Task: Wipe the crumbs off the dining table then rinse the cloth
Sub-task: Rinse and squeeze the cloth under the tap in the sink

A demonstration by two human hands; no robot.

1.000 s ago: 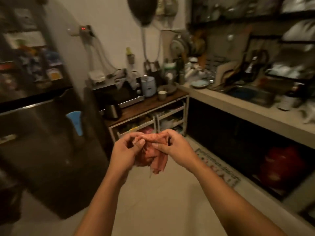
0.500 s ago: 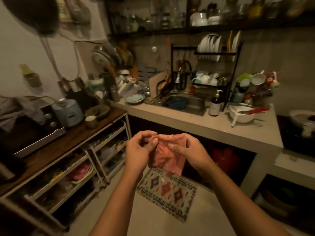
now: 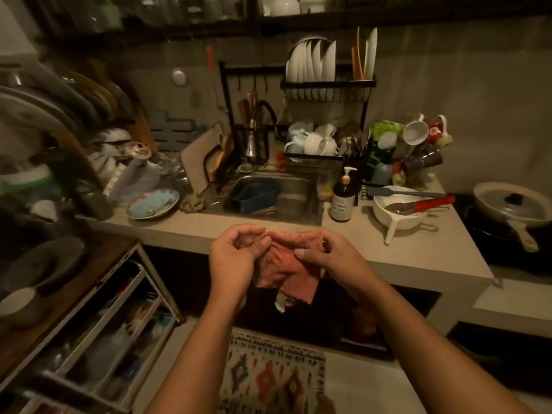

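Observation:
A crumpled pink cloth (image 3: 286,270) hangs between both my hands, in front of the concrete counter's edge. My left hand (image 3: 234,261) pinches its upper left part with thumb and curled fingers. My right hand (image 3: 331,258) grips its upper right part, thumb on top. Straight ahead, the steel sink (image 3: 295,195) is set into the counter, with a blue plastic basket (image 3: 255,197) inside it. The dark curved tap (image 3: 260,127) rises behind the sink. The dining table is out of view.
A soap pump bottle (image 3: 343,198) stands right of the sink, beside a white colander (image 3: 397,210) with utensils. A patterned plate (image 3: 152,203) lies to the left. Cups and plates fill the dish rack (image 3: 325,94). A lidded pan (image 3: 510,204) sits far right. A rug (image 3: 274,375) covers the floor.
The view swung from the fridge to the right, and I have come closer to the sink. Both hands kept holding the cloth in front of me.

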